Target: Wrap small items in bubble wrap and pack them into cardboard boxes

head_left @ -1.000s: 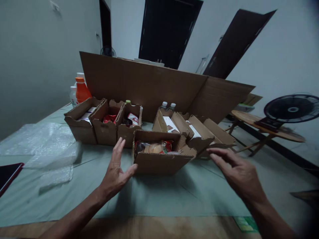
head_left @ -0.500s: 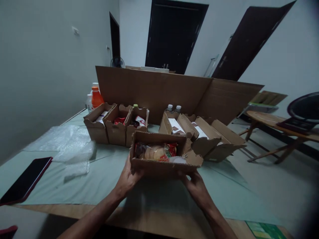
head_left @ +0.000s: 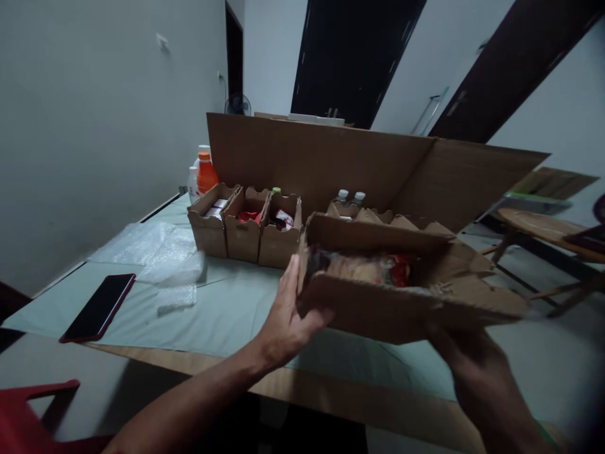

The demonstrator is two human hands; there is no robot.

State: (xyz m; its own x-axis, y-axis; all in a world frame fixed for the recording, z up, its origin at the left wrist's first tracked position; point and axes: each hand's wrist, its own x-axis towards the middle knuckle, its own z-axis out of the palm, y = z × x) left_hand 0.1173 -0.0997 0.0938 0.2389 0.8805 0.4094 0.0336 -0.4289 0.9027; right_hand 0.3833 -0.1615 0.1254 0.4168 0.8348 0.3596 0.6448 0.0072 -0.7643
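Note:
Between my hands hangs an open cardboard box (head_left: pixel 373 315), raised above the table and blurred by motion. Inside it lie packaged snacks (head_left: pixel 362 268), some pale and round in clear wrap, one with a red and green wrapper. My left hand (head_left: pixel 288 321) grips the box's left end, thumb along the near side and fingers on the end wall. My right hand (head_left: pixel 477 366) holds the box from below at its right part; its fingertips are partly hidden under it. Behind the held box, other cardboard boxes on the right are mostly covered from sight.
Three cardboard bins (head_left: pixel 243 233) with packets stand left of centre, before a tall cardboard panel (head_left: pixel 312 148). Bubble wrap (head_left: pixel 161 252) and a dark phone (head_left: pixel 99 308) lie on the pale green cloth. An orange bottle (head_left: pixel 207 173) stands at the back left; a red stool (head_left: pixel 33 410) is lower left.
The box in my hands has come nearer and moved right, now covering most of the right-hand boxes. The camera view has turned a little to the left.

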